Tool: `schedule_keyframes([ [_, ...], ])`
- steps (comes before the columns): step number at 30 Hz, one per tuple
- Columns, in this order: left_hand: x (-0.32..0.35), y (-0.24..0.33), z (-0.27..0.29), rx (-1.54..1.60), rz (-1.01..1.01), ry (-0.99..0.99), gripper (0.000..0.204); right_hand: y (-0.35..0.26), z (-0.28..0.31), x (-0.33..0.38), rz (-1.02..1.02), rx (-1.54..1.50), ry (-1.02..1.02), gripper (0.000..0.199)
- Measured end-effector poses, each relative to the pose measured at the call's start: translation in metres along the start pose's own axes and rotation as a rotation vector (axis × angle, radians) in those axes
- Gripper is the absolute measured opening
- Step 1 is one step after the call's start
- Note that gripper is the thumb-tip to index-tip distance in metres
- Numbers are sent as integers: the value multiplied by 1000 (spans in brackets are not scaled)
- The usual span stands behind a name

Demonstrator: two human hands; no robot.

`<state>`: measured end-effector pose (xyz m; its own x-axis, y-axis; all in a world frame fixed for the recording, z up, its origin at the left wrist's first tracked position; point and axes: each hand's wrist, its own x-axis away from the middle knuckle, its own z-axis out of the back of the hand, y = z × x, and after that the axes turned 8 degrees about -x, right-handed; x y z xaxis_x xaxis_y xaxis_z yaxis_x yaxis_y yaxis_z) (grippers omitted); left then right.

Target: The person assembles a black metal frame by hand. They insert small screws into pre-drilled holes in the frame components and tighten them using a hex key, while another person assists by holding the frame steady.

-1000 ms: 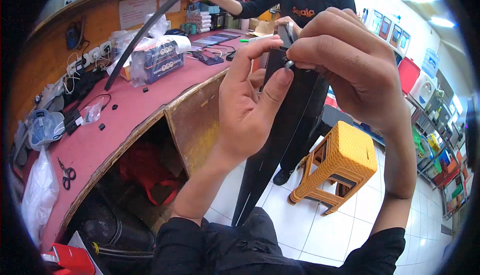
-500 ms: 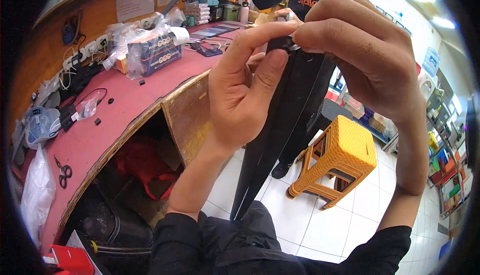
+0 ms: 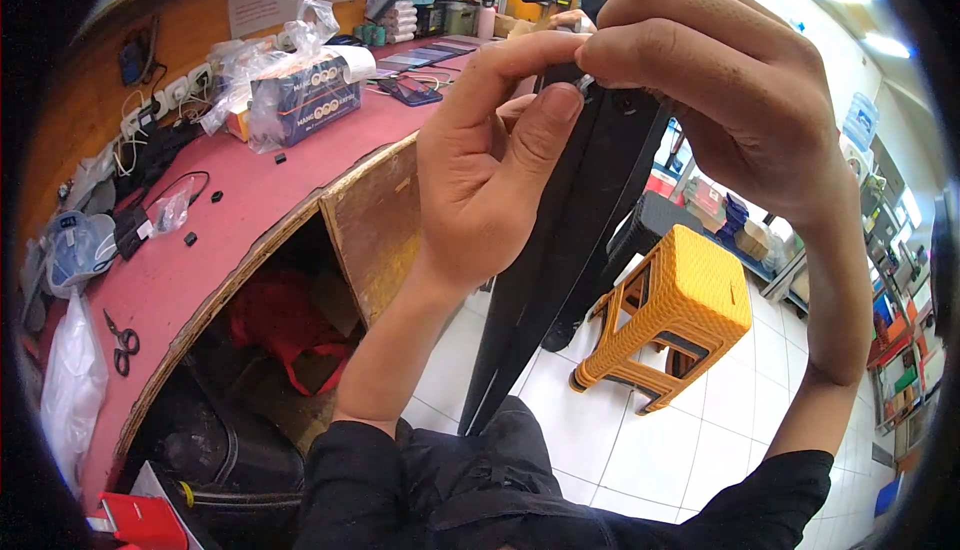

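Both my hands are raised close to the camera on the top end of a long black folded object [image 3: 545, 280] that hangs down toward my lap. My left hand [image 3: 490, 160] grips its top from the left, thumb pressed near the tip. My right hand [image 3: 720, 90] closes over the top from the right, fingertips pinching a small pale part at the tip. What that small part is cannot be made out.
A curved red counter [image 3: 250, 200] runs along my left, carrying a wrapped blue box [image 3: 305, 100], cables, small black pieces and scissors [image 3: 122, 340]. An orange plastic stool [image 3: 675, 315] stands on the white tiled floor. Another person in black stands behind the counter's far end.
My hands with the black object have come closer to the camera and risen in view. The person at the back has slid toward the top edge.
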<state>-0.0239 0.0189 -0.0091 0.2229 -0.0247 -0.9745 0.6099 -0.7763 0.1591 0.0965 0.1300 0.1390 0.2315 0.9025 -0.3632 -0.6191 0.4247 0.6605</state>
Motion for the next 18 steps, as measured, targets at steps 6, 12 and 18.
schedule_keyframes([
  [6, -1, 0, 1, 6, -39, 10, 32, -4, 5, -8, 52, -23, -69, 31],
  [12, -2, 4, 5, -18, 2, -10, 33, 6, 8, -3, 140, -4, -105, 37],
  [18, -1, 1, 3, -36, -8, 33, 34, 15, 14, -15, 137, 92, -268, 16],
])
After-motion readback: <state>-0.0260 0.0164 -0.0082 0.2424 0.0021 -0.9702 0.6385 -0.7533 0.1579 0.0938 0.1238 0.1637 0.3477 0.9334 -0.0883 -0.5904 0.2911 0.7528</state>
